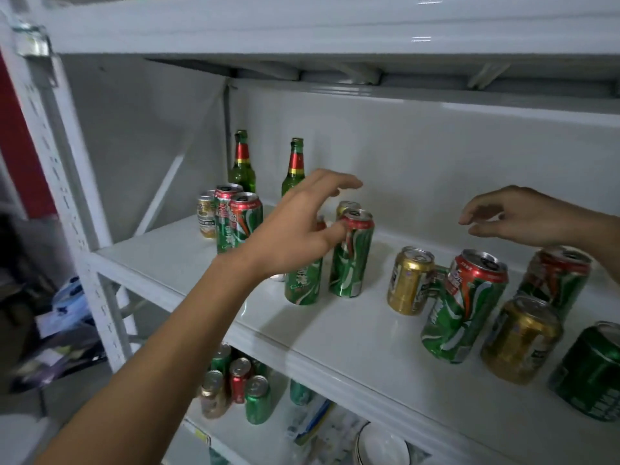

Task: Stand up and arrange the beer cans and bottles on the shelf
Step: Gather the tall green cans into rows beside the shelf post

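On the white shelf stand two green glass bottles at the back left, with green-and-red cans and a small gold can in front of them. My left hand hovers open over two upright green cans in the middle; its thumb touches the rim of the right one, and the left one is partly hidden beneath it. My right hand hangs open above the right group: a gold can, a tall green can, another gold can and a dark green can.
The shelf above hangs low over the bottles. A lower shelf holds several cans, a stack of white bowls and packets. The white upright post stands at the left, with clutter on the floor beyond it.
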The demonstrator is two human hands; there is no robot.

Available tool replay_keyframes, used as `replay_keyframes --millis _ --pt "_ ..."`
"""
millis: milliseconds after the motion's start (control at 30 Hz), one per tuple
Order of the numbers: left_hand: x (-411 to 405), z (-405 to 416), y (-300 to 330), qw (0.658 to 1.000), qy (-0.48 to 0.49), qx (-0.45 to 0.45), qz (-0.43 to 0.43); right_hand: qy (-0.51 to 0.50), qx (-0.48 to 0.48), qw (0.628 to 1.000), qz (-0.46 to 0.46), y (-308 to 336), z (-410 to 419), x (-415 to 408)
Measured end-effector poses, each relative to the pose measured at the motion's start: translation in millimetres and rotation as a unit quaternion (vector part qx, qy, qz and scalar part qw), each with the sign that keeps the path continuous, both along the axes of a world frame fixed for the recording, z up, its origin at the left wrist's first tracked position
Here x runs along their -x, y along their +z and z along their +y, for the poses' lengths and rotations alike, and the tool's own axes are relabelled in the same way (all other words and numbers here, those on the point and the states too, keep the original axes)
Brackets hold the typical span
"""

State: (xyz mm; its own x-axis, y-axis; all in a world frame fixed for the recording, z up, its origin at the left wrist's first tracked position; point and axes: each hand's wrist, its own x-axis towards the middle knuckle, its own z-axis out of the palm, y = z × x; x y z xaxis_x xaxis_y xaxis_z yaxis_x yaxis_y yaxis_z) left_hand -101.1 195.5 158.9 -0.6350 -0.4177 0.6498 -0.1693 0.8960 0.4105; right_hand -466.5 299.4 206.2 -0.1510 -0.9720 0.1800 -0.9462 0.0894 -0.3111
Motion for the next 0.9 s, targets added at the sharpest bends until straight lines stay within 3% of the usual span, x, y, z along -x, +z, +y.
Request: replay_keyframes --millis 100,233,500,700,900 --pt "-12 -20 6 0.988 -0.033 -0.117 0.095 0.005 0.017 1.0 0.007 0 -7 6" --pt "-20 -51 16 0.987 0.013 -0.122 0.106 0.013 -0.002 0.999 0.031 1 -14 17" --pt "-15 -97 18 0.99 0.079 -0.077 -0.083 0.013 -0.113 0.993 0.003 -10 -37 24" --pt "-10 -137 32 0.982 0.065 -0.012 -0.179 -0.023 -0.177 0.984 0.02 -21 -61 7" --pt "5 -174 51 0.926 0.019 -0.042 -0.374 -0.042 -0.189 0.979 -0.058 -33 -78 -10"
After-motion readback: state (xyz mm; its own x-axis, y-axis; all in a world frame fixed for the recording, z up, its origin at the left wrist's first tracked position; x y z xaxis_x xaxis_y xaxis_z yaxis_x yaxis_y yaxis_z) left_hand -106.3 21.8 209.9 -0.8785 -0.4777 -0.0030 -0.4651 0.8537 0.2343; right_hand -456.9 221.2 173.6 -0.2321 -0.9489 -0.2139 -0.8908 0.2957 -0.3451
